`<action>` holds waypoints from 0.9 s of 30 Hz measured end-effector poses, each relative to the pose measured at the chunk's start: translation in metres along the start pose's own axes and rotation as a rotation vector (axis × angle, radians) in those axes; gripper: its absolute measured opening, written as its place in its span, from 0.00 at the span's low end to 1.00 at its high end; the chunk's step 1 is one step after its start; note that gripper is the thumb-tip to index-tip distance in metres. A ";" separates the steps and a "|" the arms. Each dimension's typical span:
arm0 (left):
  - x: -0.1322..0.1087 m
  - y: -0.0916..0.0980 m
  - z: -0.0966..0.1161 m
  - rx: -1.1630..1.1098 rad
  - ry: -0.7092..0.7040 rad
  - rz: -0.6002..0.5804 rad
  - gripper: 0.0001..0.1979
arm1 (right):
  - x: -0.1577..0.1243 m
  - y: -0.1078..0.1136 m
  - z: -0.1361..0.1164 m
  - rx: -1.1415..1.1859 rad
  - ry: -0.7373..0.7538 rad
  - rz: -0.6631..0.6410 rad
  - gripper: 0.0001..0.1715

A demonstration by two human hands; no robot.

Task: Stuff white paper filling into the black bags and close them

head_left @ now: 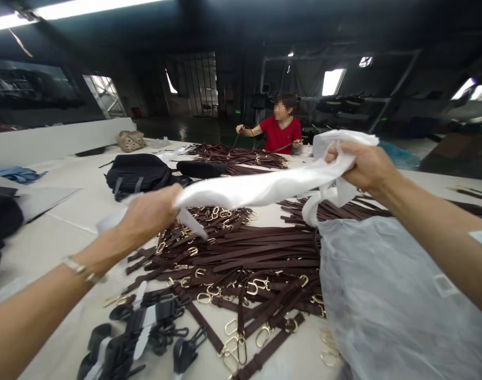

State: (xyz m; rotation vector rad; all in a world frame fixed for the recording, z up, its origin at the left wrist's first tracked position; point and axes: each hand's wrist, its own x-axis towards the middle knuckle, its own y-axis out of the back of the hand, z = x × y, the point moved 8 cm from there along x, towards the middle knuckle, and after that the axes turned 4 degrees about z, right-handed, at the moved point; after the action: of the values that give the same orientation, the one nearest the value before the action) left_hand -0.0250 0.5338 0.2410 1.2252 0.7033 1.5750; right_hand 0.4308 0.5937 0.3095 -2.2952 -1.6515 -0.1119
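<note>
A strip of thin white material (pixel 249 191) is stretched between my two hands above the table. My left hand (pixel 153 214) is closed round its left end, with a loose tail hanging below the fingers. On the right, my right hand (pixel 363 164) grips the other end, where the material is bunched and folded. Beneath the strip lie many dark brown straps (pixel 264 240) with gold-coloured buckles and hooks. A translucent plastic bag (pixel 387 285) lies on the table below my right forearm.
Bundled black straps (pixel 134 330) lie at the near left. Farther back are a black bag (pixel 140 174) and a beige woven item (pixel 130 141). Across the white table (pixel 63 211), a person in a red shirt (pixel 281 134) handles a strap.
</note>
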 end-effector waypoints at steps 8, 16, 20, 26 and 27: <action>0.034 -0.113 0.048 0.308 -0.298 -0.052 0.42 | -0.055 0.056 0.140 -0.302 -0.397 0.214 0.27; -0.255 -0.155 0.033 -0.208 -0.499 -0.132 0.08 | -0.360 0.069 0.261 -0.787 -0.543 -0.368 0.23; -0.371 -0.169 0.017 -0.388 -0.239 -0.348 0.13 | -0.431 0.083 0.293 -0.960 -0.505 -0.251 0.27; -0.438 -0.181 0.004 -0.664 0.362 -0.514 0.30 | -0.470 0.030 0.265 -0.516 -0.652 -0.267 0.20; -0.441 -0.181 0.003 -0.707 0.435 -0.536 0.34 | -0.476 0.022 0.254 -0.406 -0.709 -0.252 0.22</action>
State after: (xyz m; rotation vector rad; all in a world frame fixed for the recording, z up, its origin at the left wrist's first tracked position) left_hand 0.0438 0.1877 -0.0789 0.1505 0.5926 1.4385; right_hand 0.2634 0.2283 -0.0509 -2.5817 -2.4553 0.3946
